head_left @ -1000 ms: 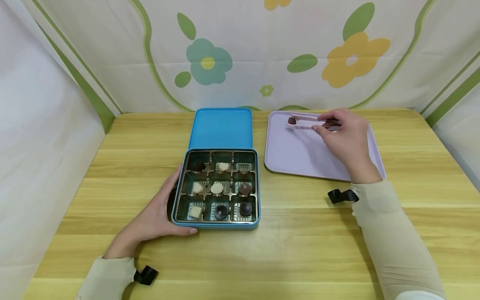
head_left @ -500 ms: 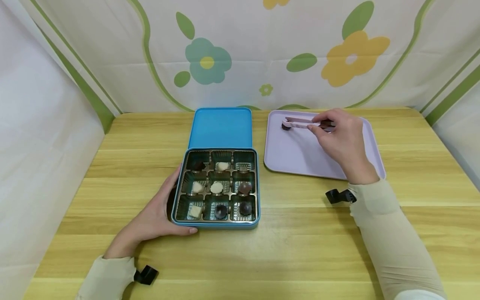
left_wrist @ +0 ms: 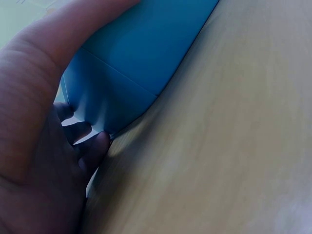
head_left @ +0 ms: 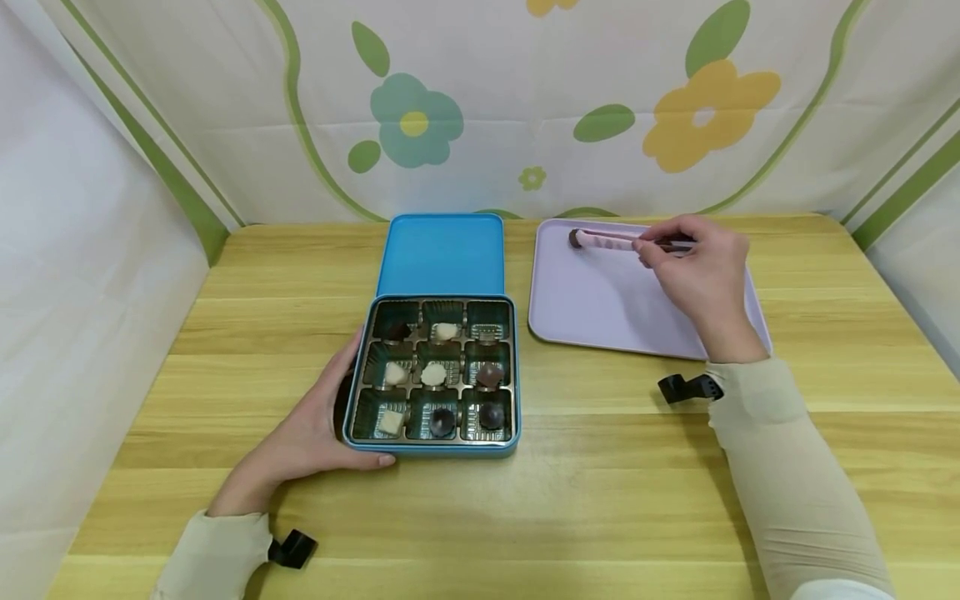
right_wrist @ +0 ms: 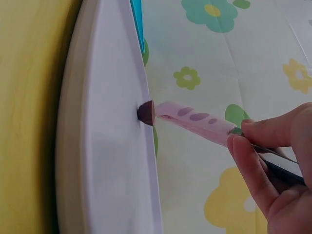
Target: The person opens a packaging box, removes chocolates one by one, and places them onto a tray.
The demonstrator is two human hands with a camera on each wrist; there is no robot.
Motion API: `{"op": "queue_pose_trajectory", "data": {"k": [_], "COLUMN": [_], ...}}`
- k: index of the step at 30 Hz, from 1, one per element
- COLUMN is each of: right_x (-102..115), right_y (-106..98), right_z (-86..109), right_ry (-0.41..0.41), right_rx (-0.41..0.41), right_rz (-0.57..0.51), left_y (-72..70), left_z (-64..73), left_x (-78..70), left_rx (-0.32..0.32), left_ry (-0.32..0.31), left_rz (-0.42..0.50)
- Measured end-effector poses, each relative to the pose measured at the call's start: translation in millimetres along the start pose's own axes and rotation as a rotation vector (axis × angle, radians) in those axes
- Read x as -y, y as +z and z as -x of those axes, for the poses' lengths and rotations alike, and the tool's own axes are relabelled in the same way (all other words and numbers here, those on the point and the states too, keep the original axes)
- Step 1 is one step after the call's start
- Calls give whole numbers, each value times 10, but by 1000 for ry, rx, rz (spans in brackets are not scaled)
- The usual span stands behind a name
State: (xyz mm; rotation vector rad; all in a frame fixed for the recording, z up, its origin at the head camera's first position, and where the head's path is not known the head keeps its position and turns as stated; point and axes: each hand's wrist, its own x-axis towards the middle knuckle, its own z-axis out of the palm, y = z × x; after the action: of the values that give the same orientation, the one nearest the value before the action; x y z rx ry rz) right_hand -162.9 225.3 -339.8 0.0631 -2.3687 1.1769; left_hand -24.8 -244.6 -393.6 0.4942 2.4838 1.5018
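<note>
My left hand point(head_left: 311, 442) holds a blue tin point(head_left: 431, 452) at its left front corner, thumb along the front wall. In the left wrist view the fingertips point(left_wrist: 100, 144) touch the tin's side. White and dark chocolates sit in its divided plastic insert point(head_left: 459, 358); bare plastic shows in the far right compartment. My right hand point(head_left: 701, 267) pinches pink-tipped tongs point(head_left: 607, 241) between thumb and fingers, over a lilac tray point(head_left: 600, 308). One dark brown chocolate point(right_wrist: 146, 112) stands on the tray near its far left corner, with the tongs' tips right at its top.
The tin's blue lid point(head_left: 444, 254) lies behind the tin, to the left of the tray. A flowered white curtain point(head_left: 517, 108) hangs close behind the wooden table point(head_left: 585, 467).
One second ago the chocolate was between the spread tongs' tips. Now it stands on the tray, the tips closer together beside it, after shifting left and back right. The left hand stays put.
</note>
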Motion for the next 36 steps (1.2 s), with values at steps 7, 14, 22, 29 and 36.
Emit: {"op": "queue_pose_trajectory", "data": {"k": [7,14,22,29,36], "right_x": [-36,-116,-140,-129,-81], "right_y": [49,109,191,236,256], "right_z": [-2,18,33,62,98], "right_ry": [-79,-159,-113,-101,-90], "right_rx": [-3,46,27,28,33], "right_rz": [28,53,13,-2,-39], "left_y": [-1,2,3,8,14], "left_z": [0,3,7,6,5], "left_x": [-11,-5,-14,-17,-10], "left_rx": [1,0,2,4,5], "left_ry": [-25,-30,-37,-40,-38], "left_rz": [-6,8,11,14,9]}}
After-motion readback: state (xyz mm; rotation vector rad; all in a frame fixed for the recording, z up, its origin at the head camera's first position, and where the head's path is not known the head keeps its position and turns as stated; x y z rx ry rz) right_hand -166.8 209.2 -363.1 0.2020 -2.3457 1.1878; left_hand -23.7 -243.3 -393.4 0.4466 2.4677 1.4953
